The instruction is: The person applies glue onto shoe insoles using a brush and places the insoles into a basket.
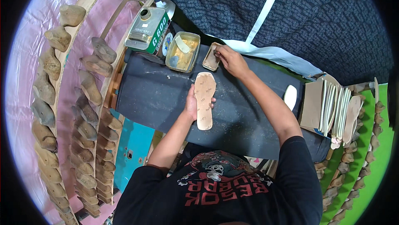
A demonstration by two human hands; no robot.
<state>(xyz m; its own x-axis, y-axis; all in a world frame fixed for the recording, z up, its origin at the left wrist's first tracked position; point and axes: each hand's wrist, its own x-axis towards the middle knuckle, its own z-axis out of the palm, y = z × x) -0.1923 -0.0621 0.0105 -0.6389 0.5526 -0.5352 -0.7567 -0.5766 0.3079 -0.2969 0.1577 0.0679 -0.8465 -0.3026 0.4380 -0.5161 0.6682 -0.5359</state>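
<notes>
A tan, sole-shaped insole [205, 100] with small dark marks across its face lies upright along my left hand [190, 103]. The thumb is on its left edge and fingertips curl round the right edge. Farther off, my right hand [231, 60] is at a small shallow tray [210, 62], its fingers bent together over the right side. Whatever those fingers pinch, if anything, is too small or hidden to make out. Left of this tray stands a larger plastic tub [169, 61] with yellowish residue, a pale flat scraper-like piece [182, 45] and a bluish lump inside.
A green and silver metal can [146, 31] stands at the table's back left. On the dark table top [249, 112], a white sole-shaped piece [290, 97] lies near a cardboard box [311, 104] of stacked soles. Racks of wooden shoe lasts [50, 63] line the left and right sides.
</notes>
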